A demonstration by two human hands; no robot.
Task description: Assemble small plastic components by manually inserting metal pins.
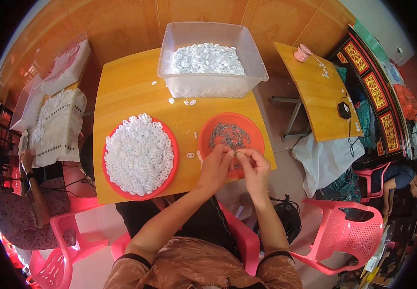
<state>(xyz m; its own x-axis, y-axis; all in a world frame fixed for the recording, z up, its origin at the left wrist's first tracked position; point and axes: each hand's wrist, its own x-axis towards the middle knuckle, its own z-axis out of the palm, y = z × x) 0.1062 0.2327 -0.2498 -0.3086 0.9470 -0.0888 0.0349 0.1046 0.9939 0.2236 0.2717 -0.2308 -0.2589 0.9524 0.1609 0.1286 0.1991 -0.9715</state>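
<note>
My left hand (215, 167) and my right hand (255, 172) meet over the near part of an orange-red bowl (207, 126). Both are closed, thumb and fingers pinched together, with fingertips almost touching. Whatever is between them is too small to make out. Many small grey metal screws (228, 135) lie in the bowl. To the left, a round red tray (173, 144) bears a high heap of white oval plastic pieces with two holes (141, 156). One such piece (190, 155) lies on the table between tray and bowl, near my left hand.
A clear plastic bin (213, 84) of white pieces stands at the table's (122, 91) far side, with several loose pieces before it. Another person (30, 207) sits at the left, and one more (398, 180) is at the far right. A pink chair (343, 236) stands behind right.
</note>
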